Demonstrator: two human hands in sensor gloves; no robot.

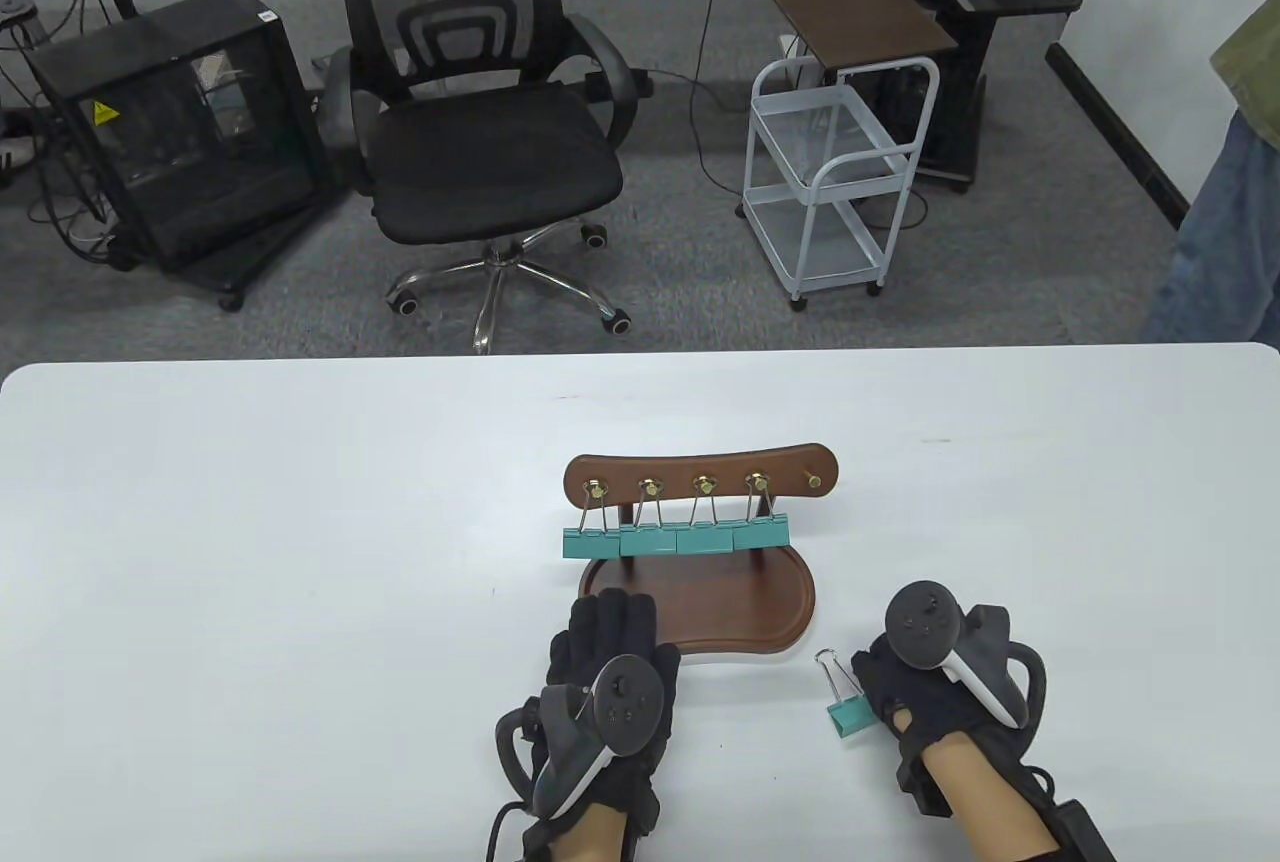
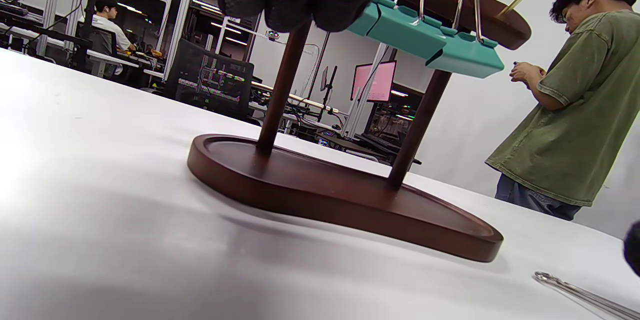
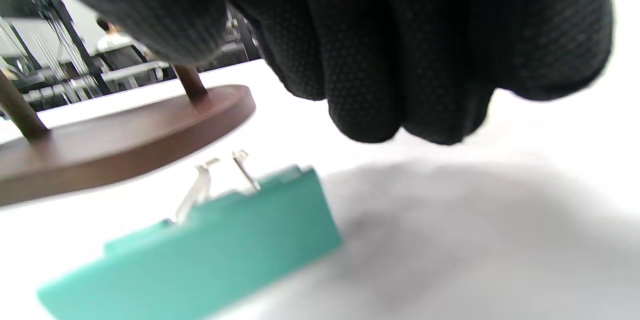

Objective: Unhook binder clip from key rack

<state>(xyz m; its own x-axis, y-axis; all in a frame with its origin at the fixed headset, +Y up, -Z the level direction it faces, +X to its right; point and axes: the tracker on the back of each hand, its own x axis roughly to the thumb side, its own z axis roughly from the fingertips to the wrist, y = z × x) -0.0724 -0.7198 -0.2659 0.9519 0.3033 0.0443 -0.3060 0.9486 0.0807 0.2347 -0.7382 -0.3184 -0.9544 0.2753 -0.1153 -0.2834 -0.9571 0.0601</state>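
The brown wooden key rack (image 1: 700, 474) stands mid-table on its oval base (image 1: 745, 607). Several teal binder clips (image 1: 680, 539) hang in a row from its brass hooks; the rightmost hook (image 1: 815, 479) is bare. One more teal binder clip (image 1: 848, 712) lies flat on the table right of the base. My left hand (image 1: 605, 617) rests with fingers spread on the base's front left edge. My right hand (image 1: 880, 682) sits just right of the loose clip. In the right wrist view its fingers (image 3: 400, 60) hang curled above the clip (image 3: 200, 250) with a gap between them.
The white table (image 1: 250, 552) stretches wide around the rack. In the left wrist view the rack's base (image 2: 340, 195), the hanging clips (image 2: 435, 40) and the loose clip's wire handle (image 2: 585, 295) show. A person in a green shirt (image 2: 575, 110) stands beyond the table's right end.
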